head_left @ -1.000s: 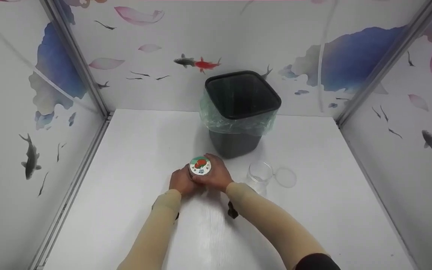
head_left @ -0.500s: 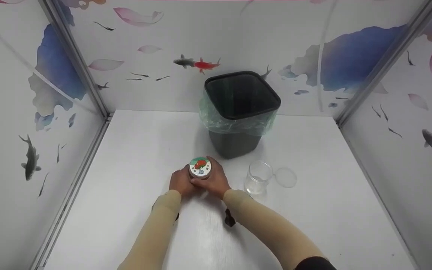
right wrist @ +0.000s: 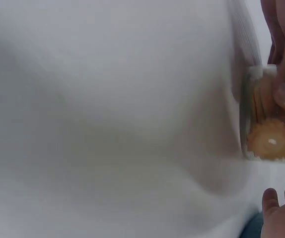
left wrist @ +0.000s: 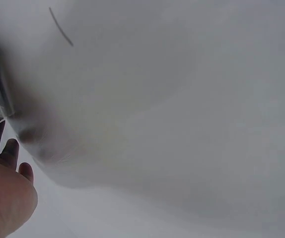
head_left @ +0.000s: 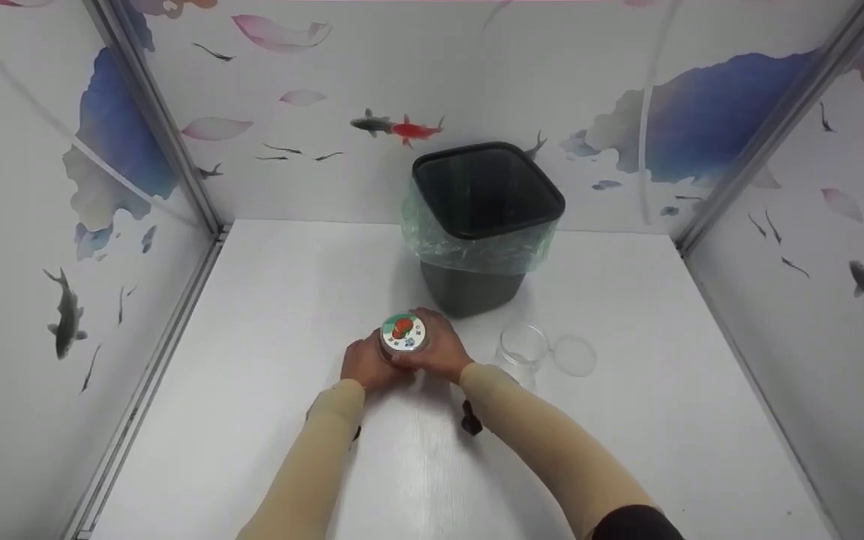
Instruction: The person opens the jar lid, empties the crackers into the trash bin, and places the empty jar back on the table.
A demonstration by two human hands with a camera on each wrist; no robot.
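Note:
A small clear jar (right wrist: pixel 271 141) with a round printed lid (head_left: pixel 403 332) stands between both hands in the head view; red-orange and green show on the lid. My left hand (head_left: pixel 368 366) holds the jar's body from the left and below. On the right side my right hand (head_left: pixel 441 349) grips near the lid, thumb in front. The right wrist view shows orange, scalloped shapes through or on the jar's side, with a thumb over it. Most of the jar is hidden by the fingers. In the left wrist view only an edge of the jar appears.
Behind the hands stands a dark bin (head_left: pixel 473 289) with a green plastic liner (head_left: pixel 469 255). To the right is a clear open container (head_left: pixel 522 361), with a clear round lid (head_left: pixel 574 355) lying beside it. Patterned walls enclose the white table (head_left: pixel 289 285).
My right hand and forearm shift slightly inward, then back outward around the jar. The print on the lid has turned a little counterclockwise. My left hand stays nearly still.

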